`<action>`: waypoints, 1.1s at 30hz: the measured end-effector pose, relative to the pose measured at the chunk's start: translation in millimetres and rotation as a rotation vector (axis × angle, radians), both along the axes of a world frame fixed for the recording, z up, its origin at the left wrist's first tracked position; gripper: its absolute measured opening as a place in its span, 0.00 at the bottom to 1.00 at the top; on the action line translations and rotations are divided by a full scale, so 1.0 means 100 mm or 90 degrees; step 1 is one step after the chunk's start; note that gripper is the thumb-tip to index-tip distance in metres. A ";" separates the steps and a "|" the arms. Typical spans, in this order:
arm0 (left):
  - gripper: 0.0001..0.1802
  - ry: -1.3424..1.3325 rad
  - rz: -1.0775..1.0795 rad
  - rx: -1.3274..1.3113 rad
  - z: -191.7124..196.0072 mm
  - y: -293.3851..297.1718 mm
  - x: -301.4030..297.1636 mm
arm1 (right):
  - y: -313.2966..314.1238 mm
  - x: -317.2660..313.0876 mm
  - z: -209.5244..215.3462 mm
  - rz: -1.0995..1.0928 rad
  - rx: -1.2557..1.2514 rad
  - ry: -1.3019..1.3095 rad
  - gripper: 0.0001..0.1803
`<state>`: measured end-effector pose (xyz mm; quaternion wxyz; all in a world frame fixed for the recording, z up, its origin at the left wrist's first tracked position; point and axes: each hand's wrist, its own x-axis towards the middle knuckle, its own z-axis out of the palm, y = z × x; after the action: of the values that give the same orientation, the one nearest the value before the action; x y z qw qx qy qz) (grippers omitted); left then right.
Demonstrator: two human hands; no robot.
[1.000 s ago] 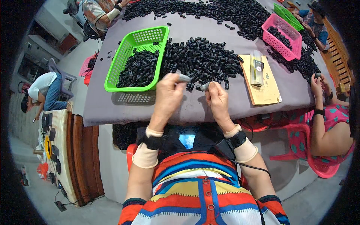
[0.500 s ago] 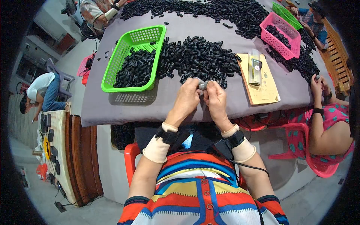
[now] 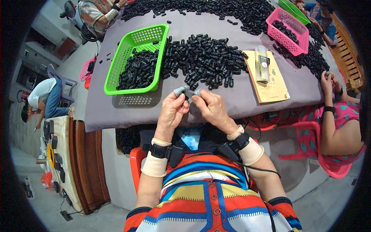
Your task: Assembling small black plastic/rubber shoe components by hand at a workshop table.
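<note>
In front of my body, at the near edge of the cloth-covered table, both hands are raised close together. My left hand (image 3: 172,111) is closed, its thumb and grey-covered index finger pinching a small black plastic piece (image 3: 187,96). My right hand (image 3: 213,109) also makes a pinch beside it, with a grey covering on a fingertip; what lies in that pinch is too small to make out. Just beyond my hands spreads a heap of small black cylindrical pieces (image 3: 206,60). Left of the heap stands a green plastic basket (image 3: 110,83), partly filled with the same pieces.
On the right lies a tan booklet (image 3: 275,91) with a clear tube-like container (image 3: 262,69) on it. A pink basket (image 3: 299,48) and a green basket (image 3: 293,11) stand farther right. More black pieces cover the far table. A co-worker's hands (image 3: 329,79) are at the right edge.
My hands have drawn back from the heap's near edge and moved slightly apart. My left hand has turned palm-up, and the black piece now shows at its fingertips.
</note>
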<state>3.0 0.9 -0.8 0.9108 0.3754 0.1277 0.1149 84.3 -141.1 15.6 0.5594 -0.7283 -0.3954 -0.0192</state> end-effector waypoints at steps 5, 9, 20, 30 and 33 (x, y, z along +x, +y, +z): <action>0.15 -0.035 -0.031 -0.053 -0.03 0.04 -0.03 | -0.01 -0.04 0.01 0.015 -0.043 -0.100 0.13; 0.11 -0.002 -0.010 -0.053 -0.01 0.01 -0.03 | -0.01 -0.06 0.00 0.015 -0.043 -0.105 0.13; 0.12 -0.024 -0.055 -0.050 -0.01 0.03 -0.04 | 0.01 -0.07 0.02 0.007 -0.054 -0.124 0.12; 0.12 -0.032 -0.063 -0.063 -0.01 0.02 -0.05 | 0.02 -0.07 0.03 0.016 -0.069 -0.128 0.12; 0.11 -0.038 -0.073 -0.062 0.00 0.02 -0.05 | 0.02 -0.07 0.03 0.016 -0.075 -0.126 0.12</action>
<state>-1.6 3.3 -0.3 0.9365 0.3335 0.0845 0.0673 77.1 -139.2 18.7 0.4742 -0.7493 -0.4583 -0.0605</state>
